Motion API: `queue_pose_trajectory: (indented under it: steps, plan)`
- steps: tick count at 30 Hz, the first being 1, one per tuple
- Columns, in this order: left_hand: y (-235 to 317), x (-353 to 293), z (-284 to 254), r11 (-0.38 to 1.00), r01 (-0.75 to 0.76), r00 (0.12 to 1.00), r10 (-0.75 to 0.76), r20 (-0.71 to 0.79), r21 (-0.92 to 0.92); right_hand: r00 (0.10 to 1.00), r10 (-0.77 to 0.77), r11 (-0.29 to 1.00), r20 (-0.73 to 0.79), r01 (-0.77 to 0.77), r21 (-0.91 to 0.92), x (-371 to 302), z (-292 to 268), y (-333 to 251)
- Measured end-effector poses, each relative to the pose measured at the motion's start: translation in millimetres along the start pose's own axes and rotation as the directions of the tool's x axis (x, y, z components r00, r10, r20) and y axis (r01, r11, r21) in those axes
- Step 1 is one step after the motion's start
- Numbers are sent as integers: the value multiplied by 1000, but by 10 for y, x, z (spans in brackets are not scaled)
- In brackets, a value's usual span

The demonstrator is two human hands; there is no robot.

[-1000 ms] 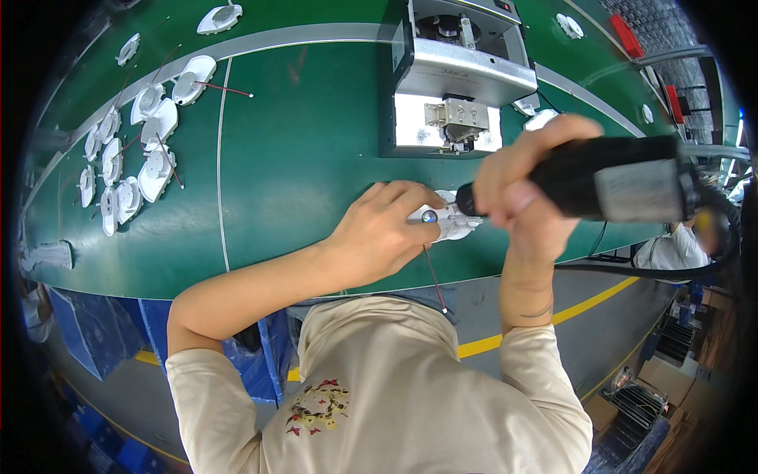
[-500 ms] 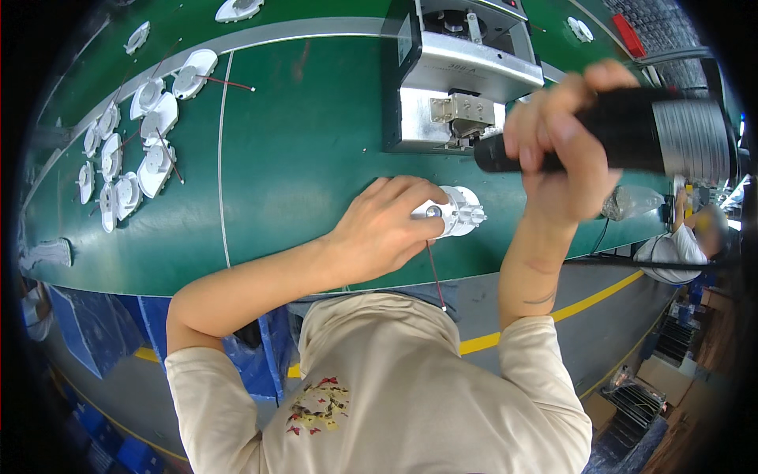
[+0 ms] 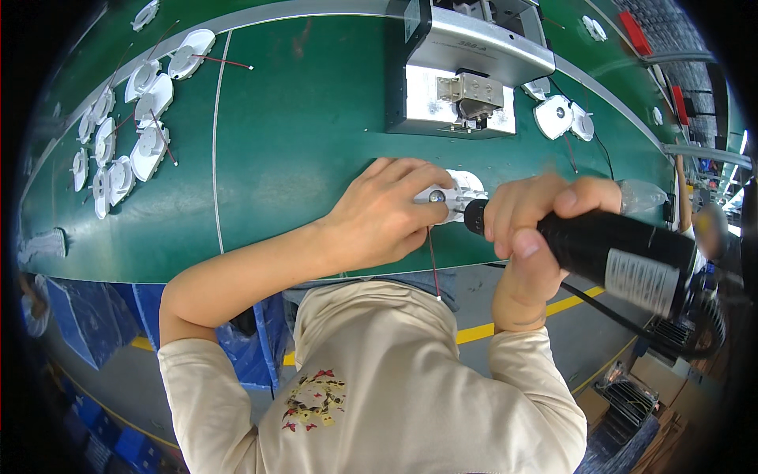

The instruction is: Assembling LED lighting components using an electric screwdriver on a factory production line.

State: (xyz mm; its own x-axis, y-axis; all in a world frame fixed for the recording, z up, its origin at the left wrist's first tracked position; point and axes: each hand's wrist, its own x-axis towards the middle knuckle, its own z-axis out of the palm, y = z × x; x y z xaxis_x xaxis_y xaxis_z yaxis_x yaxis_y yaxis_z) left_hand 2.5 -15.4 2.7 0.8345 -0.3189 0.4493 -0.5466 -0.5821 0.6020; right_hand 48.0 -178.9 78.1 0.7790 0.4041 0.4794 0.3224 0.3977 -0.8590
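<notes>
On the green bench, my left hand (image 3: 395, 205) grips a white plastic part (image 3: 466, 187) by its left side, fingers closed round it. A thin dark red wire (image 3: 434, 265) hangs from this part over the bench's front edge. My right hand (image 3: 545, 217) is wrapped round a black electric screwdriver (image 3: 624, 249), which lies slanted with its nose toward the white part. The nose is right beside the part's right side; whether the bit touches a screw cannot be made out. A black cable trails from the screwdriver's rear end.
A silver metal machine (image 3: 466, 95) stands at the back, beyond my hands. Several white parts with wires (image 3: 150, 95) lie at the far left, and further white parts (image 3: 555, 117) sit right of the machine. A clear plastic bottle (image 3: 641, 196) lies at the right. Another person (image 3: 711, 229) is at the far right.
My right hand has brought the screwdriver down and nearer, its nose now at the white part. White parts right of the machine have come into sight. My left hand keeps its hold.
</notes>
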Motion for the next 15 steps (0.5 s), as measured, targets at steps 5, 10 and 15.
queue_pose_trajectory:
  steps: [5,10,15]
  plan:
    - [58,35,-102,996,68,995,-64,79,-48,996,22,1000,82,-24,20,31,-83,40]
    - [42,38,-152,999,44,997,-44,59,-7,992,-7,997,130,-2,71,203,-93,46]
    - [325,154,-800,990,89,987,-103,124,108,980,-195,950,49,176,258,257,-341,-327]
